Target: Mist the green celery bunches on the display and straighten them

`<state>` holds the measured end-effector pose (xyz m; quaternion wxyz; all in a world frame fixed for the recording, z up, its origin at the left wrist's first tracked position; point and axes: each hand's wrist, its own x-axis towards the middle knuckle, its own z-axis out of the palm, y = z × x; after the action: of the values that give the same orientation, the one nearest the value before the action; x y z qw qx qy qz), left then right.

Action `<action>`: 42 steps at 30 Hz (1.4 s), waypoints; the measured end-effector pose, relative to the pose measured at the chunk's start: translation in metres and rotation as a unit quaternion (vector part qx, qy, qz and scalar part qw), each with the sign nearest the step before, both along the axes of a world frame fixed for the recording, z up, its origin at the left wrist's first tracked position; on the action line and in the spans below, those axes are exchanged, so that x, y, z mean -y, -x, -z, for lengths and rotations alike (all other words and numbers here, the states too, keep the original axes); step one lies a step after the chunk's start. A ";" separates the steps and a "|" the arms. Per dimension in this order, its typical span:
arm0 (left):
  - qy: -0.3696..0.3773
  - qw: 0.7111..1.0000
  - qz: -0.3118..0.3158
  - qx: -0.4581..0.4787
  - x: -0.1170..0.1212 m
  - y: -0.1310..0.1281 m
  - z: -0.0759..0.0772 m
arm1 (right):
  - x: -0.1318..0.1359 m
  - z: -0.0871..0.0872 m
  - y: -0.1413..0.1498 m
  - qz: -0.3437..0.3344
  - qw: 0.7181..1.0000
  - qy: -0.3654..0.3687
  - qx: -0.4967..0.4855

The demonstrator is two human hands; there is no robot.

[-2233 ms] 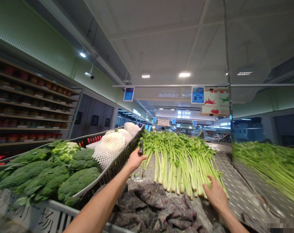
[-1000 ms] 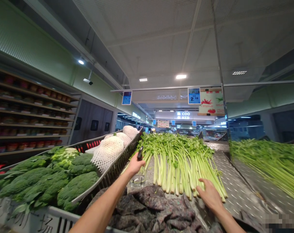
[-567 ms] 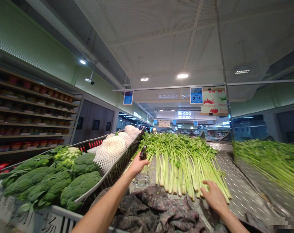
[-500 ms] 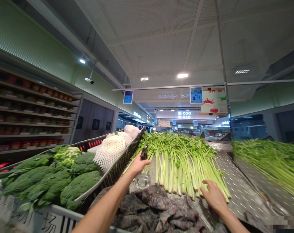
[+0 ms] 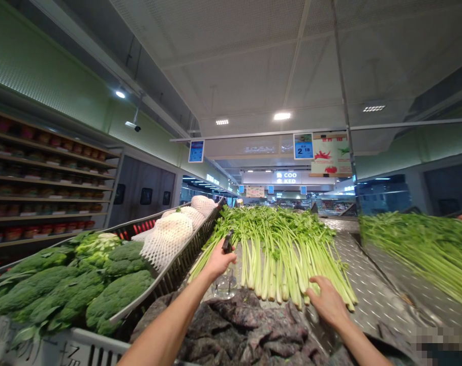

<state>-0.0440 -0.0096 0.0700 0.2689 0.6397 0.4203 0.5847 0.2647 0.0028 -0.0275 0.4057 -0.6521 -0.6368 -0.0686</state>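
My left hand (image 5: 220, 260) is wrapped round the neck of a spray bottle (image 5: 223, 287). Its black trigger head shows above my fingers and its clear body hangs below them. The bottle is over the left side of a wide layer of celery (image 5: 276, 254), leafy tops away from me and pale stalk ends towards me. My right hand (image 5: 328, 302) is at the stalk ends on the right, fingers apart and holding nothing. Whether its fingertips touch the stalks I cannot tell.
A crumpled dark grey cloth (image 5: 246, 328) lies in front of the celery. On the left, a crate (image 5: 170, 279) holds broccoli (image 5: 120, 300) and pale produce in white foam nets (image 5: 167, 234). A metal tread-plate surface (image 5: 371, 290) and a mirror panel (image 5: 413, 203) are on the right.
My left hand has shifted right with the spray bottle, and celery stalks now show to its left. My right hand stays by the stalk ends. The view has swung slightly.
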 end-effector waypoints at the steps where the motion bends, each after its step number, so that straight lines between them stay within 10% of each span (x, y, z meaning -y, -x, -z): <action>1: -0.002 1.000 -0.002 0.003 0.000 -0.001 -0.001 | 0.000 0.000 -0.001 0.000 1.000 0.002 -0.002; 42: -0.001 0.999 -0.005 0.041 0.008 0.020 -0.003 | -0.013 0.011 -0.021 -0.006 1.000 0.000 0.028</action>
<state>-0.0639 -0.0175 0.0731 0.2827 0.6132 0.4115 0.6122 0.2853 0.0154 -0.0388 0.3882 -0.6462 -0.6516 -0.0848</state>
